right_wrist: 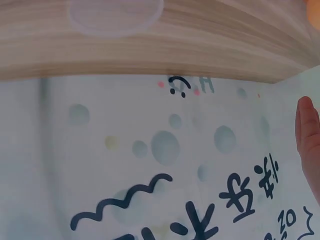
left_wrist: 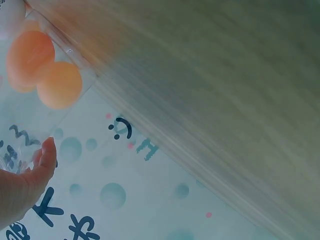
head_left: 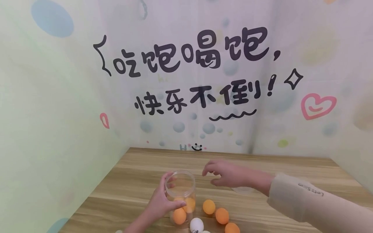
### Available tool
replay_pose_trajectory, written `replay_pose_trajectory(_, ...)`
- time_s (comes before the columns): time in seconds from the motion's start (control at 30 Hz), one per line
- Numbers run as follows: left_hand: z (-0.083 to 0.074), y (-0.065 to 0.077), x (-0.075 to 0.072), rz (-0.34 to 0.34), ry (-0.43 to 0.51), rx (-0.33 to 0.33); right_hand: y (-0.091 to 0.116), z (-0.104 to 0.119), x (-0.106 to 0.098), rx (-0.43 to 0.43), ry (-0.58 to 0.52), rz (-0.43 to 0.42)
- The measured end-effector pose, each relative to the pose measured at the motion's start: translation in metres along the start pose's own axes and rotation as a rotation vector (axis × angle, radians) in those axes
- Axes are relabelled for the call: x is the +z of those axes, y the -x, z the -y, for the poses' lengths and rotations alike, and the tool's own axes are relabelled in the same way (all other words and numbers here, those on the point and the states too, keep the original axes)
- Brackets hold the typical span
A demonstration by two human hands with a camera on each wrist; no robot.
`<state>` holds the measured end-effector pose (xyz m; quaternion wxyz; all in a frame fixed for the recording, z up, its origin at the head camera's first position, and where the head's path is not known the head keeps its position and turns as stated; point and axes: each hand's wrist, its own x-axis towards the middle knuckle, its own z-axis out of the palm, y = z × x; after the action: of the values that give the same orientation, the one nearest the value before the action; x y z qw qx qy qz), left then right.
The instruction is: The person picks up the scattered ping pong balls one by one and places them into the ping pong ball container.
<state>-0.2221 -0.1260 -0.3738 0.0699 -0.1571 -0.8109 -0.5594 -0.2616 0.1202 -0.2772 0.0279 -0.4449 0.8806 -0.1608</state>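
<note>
My left hand (head_left: 163,200) grips a clear plastic jar (head_left: 180,191) around its side. The jar stands with its round mouth uncovered and holds several orange ping-pong balls (head_left: 179,216). In the left wrist view, orange balls (left_wrist: 60,85) show through the clear wall, with part of the left hand (left_wrist: 30,185) below them. To the right of the jar, my right hand (head_left: 227,173) hovers over the table with loosely bent fingers and nothing in them. Only a sliver of the right hand (right_wrist: 310,135) enters the right wrist view.
Loose orange balls (head_left: 222,216) and a white ball (head_left: 196,225) lie on the wooden table (head_left: 140,168) near the jar. A clear round lid (head_left: 243,190) lies flat, partly behind the right forearm. Printed curtains (head_left: 186,129) stand at the back and sides.
</note>
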Motion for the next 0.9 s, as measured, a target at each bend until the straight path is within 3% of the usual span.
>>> replay_pose_trajectory(0.2,0.0,0.001,-0.001,-0.005,-0.02,0.005,0.025,-0.02,0.032,-0.009,0.003,-0.055)
replay_pose_trajectory(0.47,0.003,-0.001,-0.003,-0.007,-0.01,-0.003,0.04,-0.031,0.074,0.1,-0.178,-0.057)
replay_pose_trajectory(0.7,0.003,-0.002,-0.003,0.0,0.001,-0.005,0.038,-0.03,0.091,0.189,-0.247,-0.046)
replay_pose_trajectory(0.9,0.003,-0.001,-0.002,0.013,-0.001,-0.004,0.04,-0.031,0.097,0.195,-0.252,-0.064)
